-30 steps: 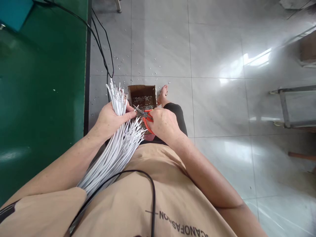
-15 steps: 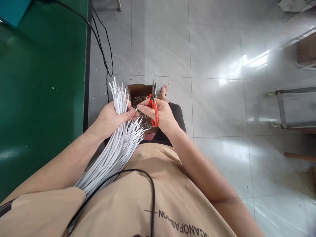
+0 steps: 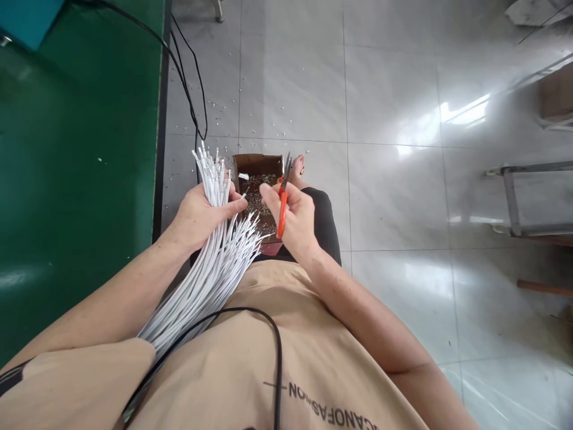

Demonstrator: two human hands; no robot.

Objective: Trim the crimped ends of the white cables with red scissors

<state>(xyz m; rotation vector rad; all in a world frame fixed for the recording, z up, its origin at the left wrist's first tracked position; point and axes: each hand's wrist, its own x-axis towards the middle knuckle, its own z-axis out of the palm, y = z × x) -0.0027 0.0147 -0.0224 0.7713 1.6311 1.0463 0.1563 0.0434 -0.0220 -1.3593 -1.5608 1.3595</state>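
Observation:
My left hand is closed round a thick bundle of white cables. Between its thumb and finger one cable end sticks out, with a thin greenish tip bared. A small white piece of sheath is loose in the air just above that tip, over the cardboard box. To the right, my right hand is wrapped round red-handled scissors, blades pointing up and away from me. Its thumb and fingertips are apart from the cable.
Small scraps litter the box and the grey tiled floor. A green table lies along the left, with black cords hanging by its edge. A black cable crosses my shirt. Metal frames stand at the right.
My right hand has moved right, away from the cable end. The white sheath piece has come off and left the fingers. The scissors have turned in my right hand.

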